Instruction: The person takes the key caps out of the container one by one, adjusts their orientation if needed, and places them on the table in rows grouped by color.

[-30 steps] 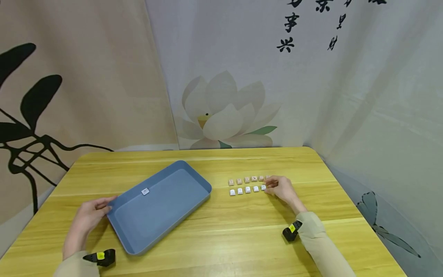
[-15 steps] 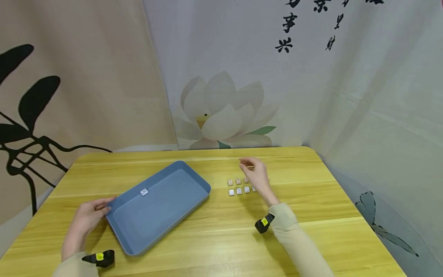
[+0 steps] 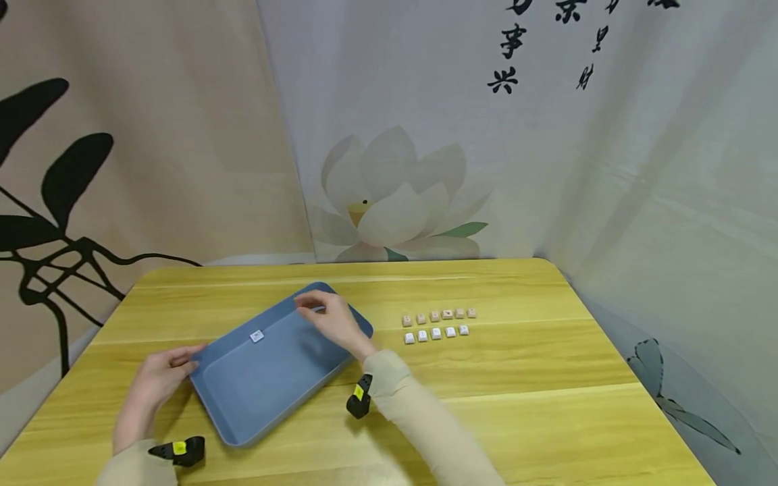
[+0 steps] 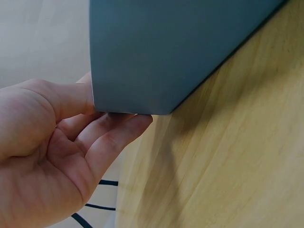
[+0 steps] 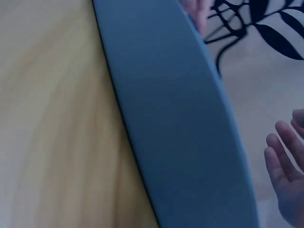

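A blue rectangular tray (image 3: pixel 279 378) lies slantwise on the table. My left hand (image 3: pixel 159 378) holds its near-left corner; in the left wrist view the thumb is against the wall and the fingers (image 4: pixel 118 137) are under the corner. A small white keycap (image 3: pixel 256 335) lies inside the tray by its far-left wall. My right hand (image 3: pixel 334 320) hovers over the tray's far-right part, thumb and fingers bent towards each other. Whether something is between its fingertips cannot be made out; the right wrist view cuts them off at the edge.
Right of the tray, several beige keycaps (image 3: pixel 434 316) stand in a back row and several white keycaps (image 3: pixel 435 333) in a front row. They sit on a yellow wooden table (image 3: pixel 516 432). A printed curtain (image 3: pixel 395 101) hangs behind the table.
My right hand has moved left from the right end of the keycap rows, passing above them, to over the tray. Both rows are now uncovered. My left hand stays at the tray corner.
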A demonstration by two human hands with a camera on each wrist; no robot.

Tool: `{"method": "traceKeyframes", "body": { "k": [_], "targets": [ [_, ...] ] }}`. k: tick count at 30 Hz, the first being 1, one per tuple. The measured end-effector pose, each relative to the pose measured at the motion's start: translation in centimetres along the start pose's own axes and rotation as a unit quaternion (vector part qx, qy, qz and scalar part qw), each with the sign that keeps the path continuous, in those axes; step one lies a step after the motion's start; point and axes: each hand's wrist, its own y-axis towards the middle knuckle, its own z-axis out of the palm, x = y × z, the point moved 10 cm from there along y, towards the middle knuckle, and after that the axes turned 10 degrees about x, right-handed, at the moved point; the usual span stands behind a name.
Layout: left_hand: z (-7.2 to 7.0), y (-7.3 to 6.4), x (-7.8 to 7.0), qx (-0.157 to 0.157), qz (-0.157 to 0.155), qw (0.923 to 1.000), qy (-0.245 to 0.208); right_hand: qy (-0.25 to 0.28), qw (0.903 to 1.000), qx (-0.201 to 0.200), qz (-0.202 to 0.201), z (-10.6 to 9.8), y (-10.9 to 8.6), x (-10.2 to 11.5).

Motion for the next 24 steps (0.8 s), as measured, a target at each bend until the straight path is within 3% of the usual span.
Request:
{"method": "traceKeyframes", "body": {
  "k": [9,17,24],
  "targets": [
    [-0.1,-0.3,-1.3,-0.006,0.032,0.9990,0.031,-0.040,0.9953,0.072,0.050,6.1,2.2,-0.4],
    [-0.3,-0.5,-1.5,-0.008,0.028,0.9986,0.043,-0.074,0.9823,0.139,0.102,9.4,2.3,-1.6],
    [-0.4,-0.5,-1.7,-0.010,0.025,0.9984,0.049,-0.127,0.9749,0.155,0.097,10.7,2.8,-1.6]
  ]
}}
